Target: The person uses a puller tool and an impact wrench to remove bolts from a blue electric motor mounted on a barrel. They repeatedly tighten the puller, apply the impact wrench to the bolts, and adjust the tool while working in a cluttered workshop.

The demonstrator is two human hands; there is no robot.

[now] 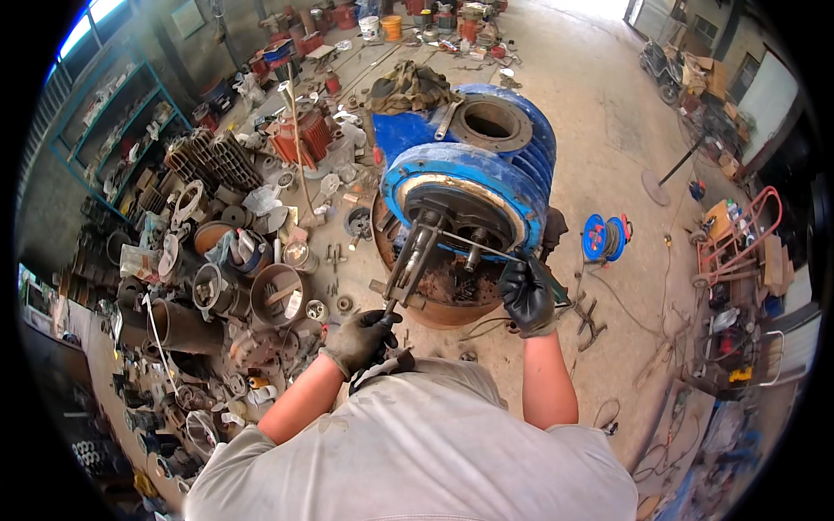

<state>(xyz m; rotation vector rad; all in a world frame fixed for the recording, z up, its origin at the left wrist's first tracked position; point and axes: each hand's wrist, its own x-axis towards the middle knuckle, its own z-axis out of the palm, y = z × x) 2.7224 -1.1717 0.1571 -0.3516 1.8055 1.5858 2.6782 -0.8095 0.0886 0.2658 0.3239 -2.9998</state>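
A big blue machine housing [536,143] with a round flange opening on top stands in front of me, its open ring-shaped face turned my way. A metal puller [410,265] reaches from the shaft at its centre back toward me. My left hand [358,340], in a dark glove, is closed round the puller's near end. My right hand [528,300], also gloved, is closed on the outer end of a thin metal rod [482,247] that slants across the housing's face to the puller. A second short shaft [474,250] sticks out below the rod.
The housing rests over a rusty round base [443,313]. A spanner [449,120] and a crumpled cloth [408,89] lie on top. Metal parts and a rusty pot [280,295] crowd the floor at left. A blue cable reel [605,239] and red hand truck [738,239] stand at right.
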